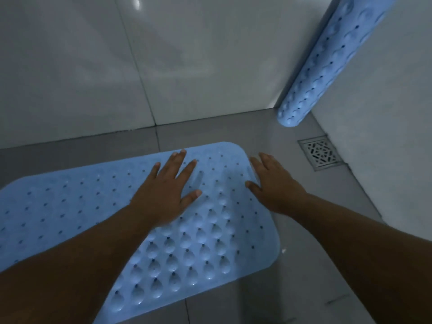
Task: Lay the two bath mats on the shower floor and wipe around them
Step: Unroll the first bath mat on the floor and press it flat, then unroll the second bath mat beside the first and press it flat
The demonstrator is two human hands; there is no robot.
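A light blue bath mat (pixel 70 206) with holes and raised bumps lies flat on the grey shower floor (pixel 292 288). My left hand (pixel 166 190) presses flat on its far half with fingers spread. Near the mat's far right corner my right hand (pixel 271 181) also lies flat on it, fingers straight. A second blue bath mat (pixel 322 59) stands rolled up, leaning in the corner between the two walls at the upper right.
A square metal floor drain (pixel 321 152) sits by the right wall, just beyond the mat's corner. Glossy white tiled walls (pixel 93 66) close off the back and the right side. Bare floor shows to the right of the mat and below it.
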